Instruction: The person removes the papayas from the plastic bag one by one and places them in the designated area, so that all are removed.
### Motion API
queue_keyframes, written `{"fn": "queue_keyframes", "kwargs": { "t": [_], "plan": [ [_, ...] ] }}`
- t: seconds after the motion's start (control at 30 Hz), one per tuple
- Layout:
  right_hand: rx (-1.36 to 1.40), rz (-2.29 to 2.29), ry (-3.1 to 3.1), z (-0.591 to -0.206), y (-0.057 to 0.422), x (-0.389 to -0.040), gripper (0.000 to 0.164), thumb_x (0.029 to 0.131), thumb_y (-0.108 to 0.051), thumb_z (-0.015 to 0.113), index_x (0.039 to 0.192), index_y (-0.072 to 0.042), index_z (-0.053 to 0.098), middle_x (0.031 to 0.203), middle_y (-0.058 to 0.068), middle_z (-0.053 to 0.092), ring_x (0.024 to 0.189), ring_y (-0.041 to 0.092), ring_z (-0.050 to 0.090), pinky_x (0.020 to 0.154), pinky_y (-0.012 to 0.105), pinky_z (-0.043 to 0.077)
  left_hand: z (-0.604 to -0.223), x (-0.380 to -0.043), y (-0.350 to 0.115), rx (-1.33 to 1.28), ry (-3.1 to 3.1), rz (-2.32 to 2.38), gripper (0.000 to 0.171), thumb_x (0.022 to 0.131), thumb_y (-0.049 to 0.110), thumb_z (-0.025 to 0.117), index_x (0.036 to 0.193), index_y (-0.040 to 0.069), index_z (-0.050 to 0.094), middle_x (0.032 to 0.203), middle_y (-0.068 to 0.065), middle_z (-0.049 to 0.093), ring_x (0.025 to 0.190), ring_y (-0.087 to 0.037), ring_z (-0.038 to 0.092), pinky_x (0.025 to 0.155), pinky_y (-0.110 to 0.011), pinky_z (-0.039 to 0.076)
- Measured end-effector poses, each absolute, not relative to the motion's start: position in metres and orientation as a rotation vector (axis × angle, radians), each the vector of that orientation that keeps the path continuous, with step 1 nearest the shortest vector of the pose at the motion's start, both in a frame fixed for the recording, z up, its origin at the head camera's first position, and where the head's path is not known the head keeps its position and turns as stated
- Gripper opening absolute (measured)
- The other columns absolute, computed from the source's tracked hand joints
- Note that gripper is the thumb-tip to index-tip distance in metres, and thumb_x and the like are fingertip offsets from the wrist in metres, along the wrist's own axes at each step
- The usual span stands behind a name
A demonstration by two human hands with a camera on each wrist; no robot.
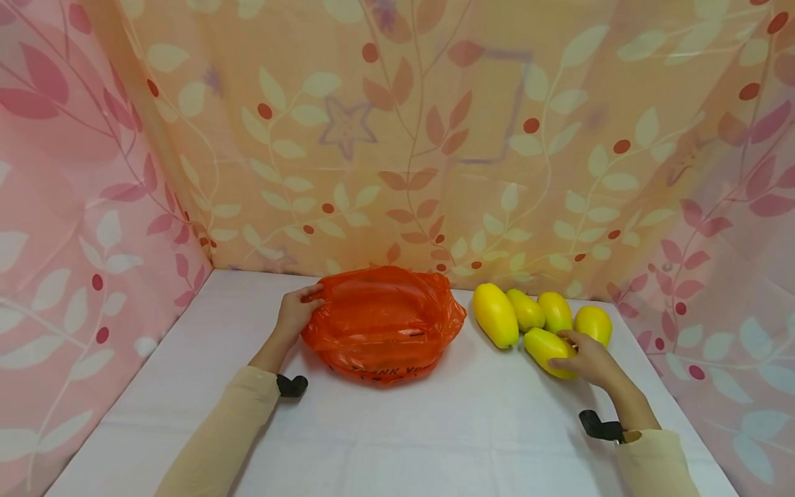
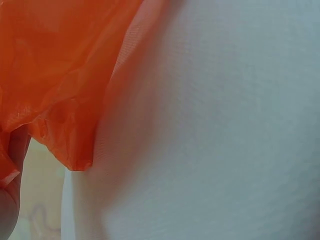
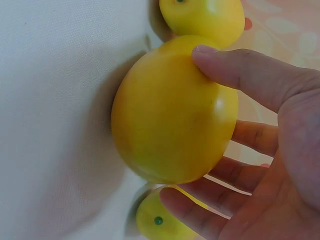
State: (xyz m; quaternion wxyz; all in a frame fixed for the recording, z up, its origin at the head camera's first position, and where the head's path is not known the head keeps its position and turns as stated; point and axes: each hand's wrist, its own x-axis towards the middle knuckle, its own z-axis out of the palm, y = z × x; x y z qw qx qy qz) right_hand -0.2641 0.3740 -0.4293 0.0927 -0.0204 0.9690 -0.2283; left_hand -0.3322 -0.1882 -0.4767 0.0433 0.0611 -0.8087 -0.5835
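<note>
An orange-red plastic bag [image 1: 379,324] with black print sits puffed up in the middle of the table. My left hand [image 1: 297,314] holds its left edge, and the left wrist view shows folds of the bag [image 2: 55,75] over part of that hand [image 2: 11,195]. On the right, my right hand [image 1: 590,360] grips the nearest yellow mango [image 1: 546,351], thumb on one side and fingers around the other. Seen from the right wrist, this mango [image 3: 172,112] lies between the thumb and fingers of the hand [image 3: 270,185], close against the white cloth.
Behind the gripped fruit lie several more yellow mangoes: a large one [image 1: 495,315] by the bag, two smaller ones [image 1: 525,310] side by side, and another [image 1: 593,324] at the far right. Floral curtains [image 1: 422,138] enclose the white table [image 1: 397,442] at the back and sides.
</note>
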Motion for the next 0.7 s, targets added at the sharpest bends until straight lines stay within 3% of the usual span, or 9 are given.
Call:
{"fn": "queue_keyframes", "kwargs": {
  "t": [0.7],
  "plan": [
    [-0.093, -0.668, 2.895, -0.426, 0.370, -0.257, 0.084, 0.081, -0.046, 0.075, 0.135, 0.011, 0.046, 0.130, 0.037, 0.051, 0.108, 0.047, 0.052, 0.089, 0.060, 0.049, -0.471, -0.322, -0.197, 0.133, -2.537, -1.748, 0.043, 0.094, 0.011, 0.061, 0.136, 0.004, 0.056, 0.145, -0.019, 0.050, 0.134, -0.033, 0.044, 0.113, -0.047, 0.038]
  ]
}}
